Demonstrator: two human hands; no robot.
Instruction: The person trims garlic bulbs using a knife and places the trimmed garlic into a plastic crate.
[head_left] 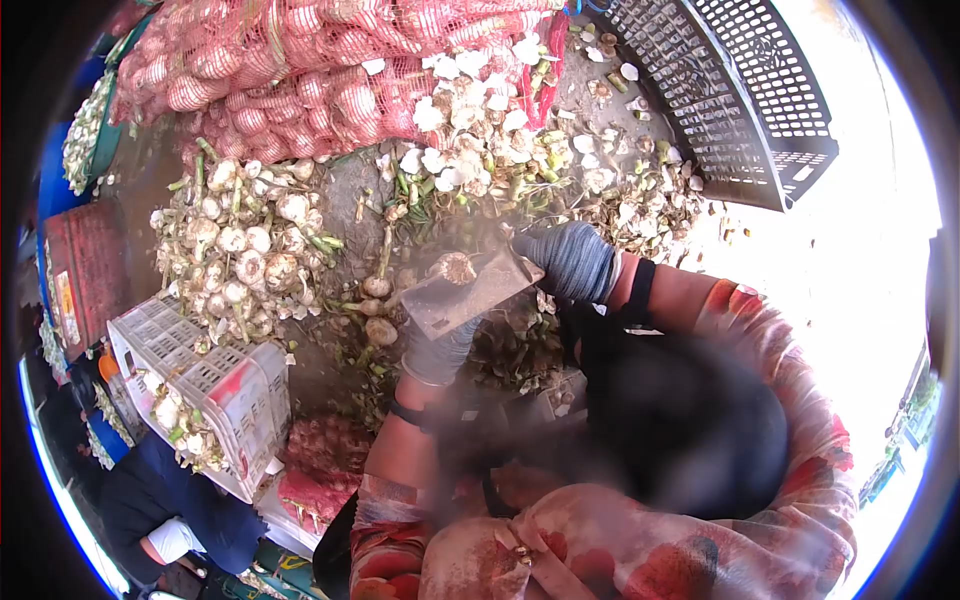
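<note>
My right hand (570,260), in a grey glove, is closed around the handle end of a cleaver (478,298) with a broad, dirty flat blade. Below that blade is my left hand (438,355), gloved too, its fingers mostly hidden by the metal. A garlic bulb (457,268) shows at the blade's far edge, at the end of my left hand. Loose bulbs with stalks (380,330) lie on the ground just left of the blade. Motion and haze blur this area slightly.
A garlic heap (240,245) lies left, below stacked red mesh sacks (290,80). Trimmings (640,200) cover the ground ahead. A black crate (700,100) stands far right. A white crate (250,400) is tipped at lower left, near another person (165,500).
</note>
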